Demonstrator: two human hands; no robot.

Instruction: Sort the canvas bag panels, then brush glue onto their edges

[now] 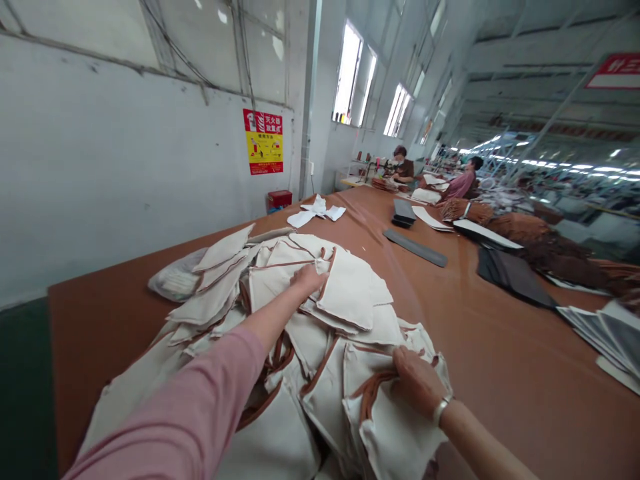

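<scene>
A pale wall (150, 160) runs along the left, carrying a red and yellow poster (265, 150). Beside it stretches my broad brown surface (430, 300), and on its near part lies a large, loose heap of cream fabric panels with brown edging (280, 333). Two people sit farther back, one in dark brown (404, 168), one in pink (463, 181). To the right on the surface I have a brown bundle (520, 230) and a fan of grey and white pieces (607, 337); a clear plastic bag (176, 277) sits just left of the heap. My left hand (307, 279) has its fingers closed on the edge of an upper cream panel (349, 290). My right hand (419, 381), well apart from it, touches the top edge of a lower cream panel (405, 427); I cannot tell whether it grips. A dark grey strip (415, 248) lies beyond the heap, as do small white scraps (316, 211). A silvery bracelet (442, 410) circles my right wrist.
</scene>
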